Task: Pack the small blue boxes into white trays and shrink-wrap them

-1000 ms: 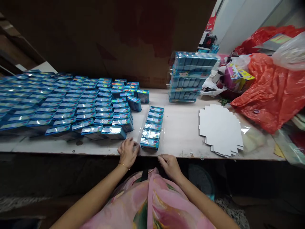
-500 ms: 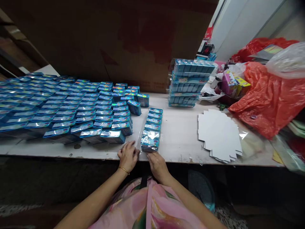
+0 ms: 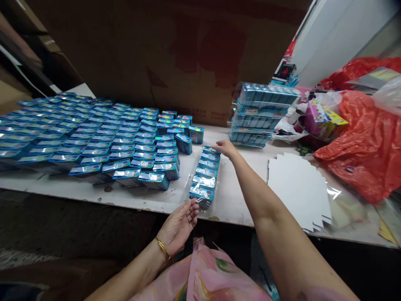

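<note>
The row of blue boxes (image 3: pixel 205 172) lies on clear film (image 3: pixel 187 184) on the table (image 3: pixel 241 179). My left hand (image 3: pixel 180 223), palm open and fingers spread, touches the row's near end. My right hand (image 3: pixel 226 147), fingers extended flat, rests on its far end. Loose boxes (image 3: pixel 94 138) lie left of the row, white card blanks (image 3: pixel 297 188) right of it.

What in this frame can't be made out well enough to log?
All head view.
Print on the row of blue boxes: too small, glare on tops.
Right hand at the row's far end: too small to tell grip.
Field of blue boxes: cut off by left edge.
Red bag: opaque, contents hidden.
</note>
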